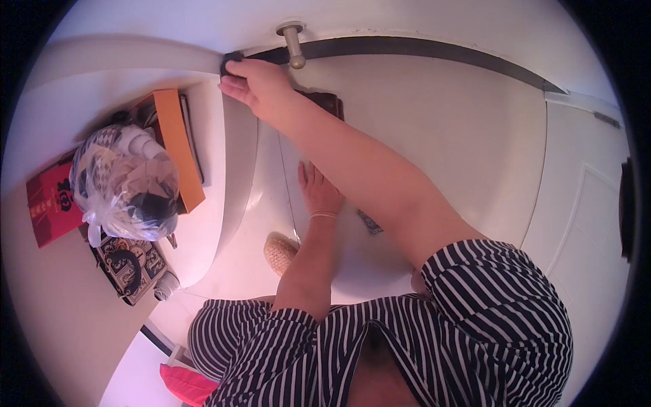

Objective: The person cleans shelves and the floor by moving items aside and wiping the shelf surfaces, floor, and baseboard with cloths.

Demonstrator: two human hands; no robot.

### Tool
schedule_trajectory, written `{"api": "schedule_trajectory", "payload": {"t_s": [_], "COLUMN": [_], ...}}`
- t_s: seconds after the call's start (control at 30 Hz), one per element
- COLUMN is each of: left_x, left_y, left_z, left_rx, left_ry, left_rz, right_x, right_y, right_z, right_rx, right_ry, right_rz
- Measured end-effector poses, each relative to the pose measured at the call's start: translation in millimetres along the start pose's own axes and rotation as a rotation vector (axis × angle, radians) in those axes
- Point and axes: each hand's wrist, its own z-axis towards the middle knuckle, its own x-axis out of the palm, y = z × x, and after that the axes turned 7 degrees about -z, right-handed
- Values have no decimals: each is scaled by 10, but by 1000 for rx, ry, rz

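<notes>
My right hand (261,85) reaches far forward to the corner where the white cabinet meets the wall. Its fingers are closed on a small black object (232,62), perhaps a cloth or sponge; its kind does not show clearly. Just beside that hand, a dark baseboard strip (380,47) runs along the foot of the wall. Lower down, my left hand (320,193) hangs over the pale floor with fingers stretched and nothing visible in them. A dark brown object (329,104) lies on the floor, partly behind my right forearm.
A metal doorstop (293,46) juts from the wall. On the white shelf at left are a filled clear plastic bag (125,180), an orange box (178,149), a red packet (53,203) and a black patterned bag (132,268). A woven shoe (280,253) is below; a white door (576,203) stands right.
</notes>
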Motion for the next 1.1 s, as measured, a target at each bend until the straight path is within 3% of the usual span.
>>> {"api": "schedule_trajectory", "payload": {"t_s": [0.1,0.17,0.33,0.57,0.83,0.9,1.03,1.1], "left_x": [-6,-10,0,37,110,64,52,26], "left_y": [-9,-3,-24,-6,73,46,27,9], "left_z": [5,24,-38,-7,-25,-7,-2,5], "left_rx": [22,36,-3,-11,-13,-11,19,15], "left_ry": [-11,-17,91,51,-39,-62,-139,-140], "left_rz": [21,21,57,32,89,53,16,7], "right_x": [30,78,119,17,-405,-524,-691,-705], "right_y": [44,119,113,216,267,339,494,661], "right_z": [34,103,84,-37,-59,-2,-63,-199], "right_rx": [44,183,89,11,-75,38,-17,-39], "right_ry": [-3,-163,-221,-352,-96,-15,26,-128], "right_rz": [-62,-262,-173,-19,60,188,265,284]}}
